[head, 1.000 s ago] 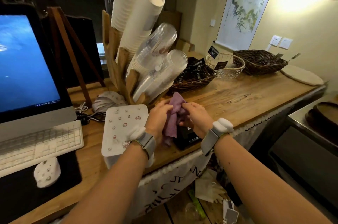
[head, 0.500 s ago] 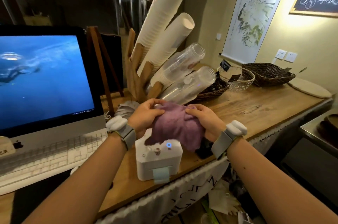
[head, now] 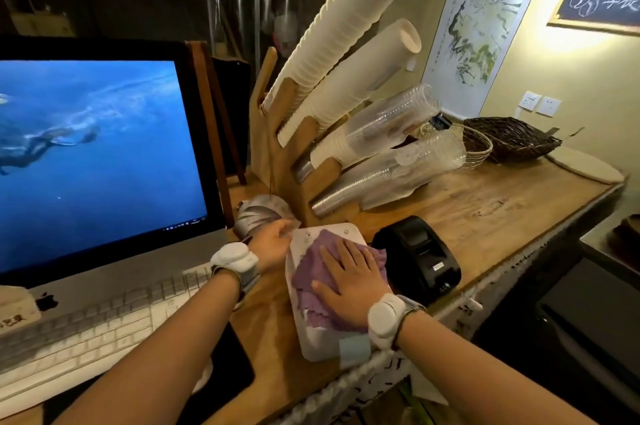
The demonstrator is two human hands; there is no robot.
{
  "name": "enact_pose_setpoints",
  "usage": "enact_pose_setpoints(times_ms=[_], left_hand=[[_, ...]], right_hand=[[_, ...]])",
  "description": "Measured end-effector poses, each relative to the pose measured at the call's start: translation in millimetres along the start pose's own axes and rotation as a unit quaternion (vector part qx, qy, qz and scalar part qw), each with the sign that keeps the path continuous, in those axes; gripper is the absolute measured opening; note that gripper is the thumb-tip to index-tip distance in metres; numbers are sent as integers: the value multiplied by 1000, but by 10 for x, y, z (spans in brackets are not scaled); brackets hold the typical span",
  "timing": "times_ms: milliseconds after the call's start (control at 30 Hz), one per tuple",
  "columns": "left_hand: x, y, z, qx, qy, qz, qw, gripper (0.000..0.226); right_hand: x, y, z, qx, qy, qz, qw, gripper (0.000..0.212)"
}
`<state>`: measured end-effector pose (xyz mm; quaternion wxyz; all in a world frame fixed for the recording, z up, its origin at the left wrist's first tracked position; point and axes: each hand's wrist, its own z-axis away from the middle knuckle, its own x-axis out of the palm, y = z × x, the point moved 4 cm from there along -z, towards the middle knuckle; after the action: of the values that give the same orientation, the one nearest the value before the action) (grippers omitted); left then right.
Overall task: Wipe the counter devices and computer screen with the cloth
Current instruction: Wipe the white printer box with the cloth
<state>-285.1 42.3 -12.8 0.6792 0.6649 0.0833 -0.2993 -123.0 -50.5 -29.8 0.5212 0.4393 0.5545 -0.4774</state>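
Observation:
A purple cloth (head: 313, 277) lies spread on top of a white box-shaped printer (head: 320, 343) near the counter's front edge. My right hand (head: 349, 277) presses flat on the cloth with fingers straight. My left hand (head: 272, 244) holds the printer's far left side. A black receipt printer (head: 420, 258) stands just right of the white one. The computer screen (head: 93, 154) glows blue at the left, with a white keyboard (head: 90, 331) below it.
A wooden cup rack (head: 277, 147) with paper and clear plastic cups leans behind the printers. Wicker baskets (head: 512, 138) sit at the far right of the wooden counter (head: 485, 209). A stack of silver foil cups (head: 258, 216) lies by my left hand.
The cloth, held bunched in both hands above the white printer, now lies spread on its top under my flat right hand. My left hand has shifted to the printer's side.

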Motion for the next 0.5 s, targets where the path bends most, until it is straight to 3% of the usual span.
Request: enact_pose_setpoints(times_ms=[200,500], left_hand=[[-56,-134,-215,16,14,-20,1000,38],[-91,-88,-160,107,25,-166,980,43]], right_hand=[[18,-45,-385,-5,11,46,999,85],[-13,41,-734,-16,22,-13,1000,69]])
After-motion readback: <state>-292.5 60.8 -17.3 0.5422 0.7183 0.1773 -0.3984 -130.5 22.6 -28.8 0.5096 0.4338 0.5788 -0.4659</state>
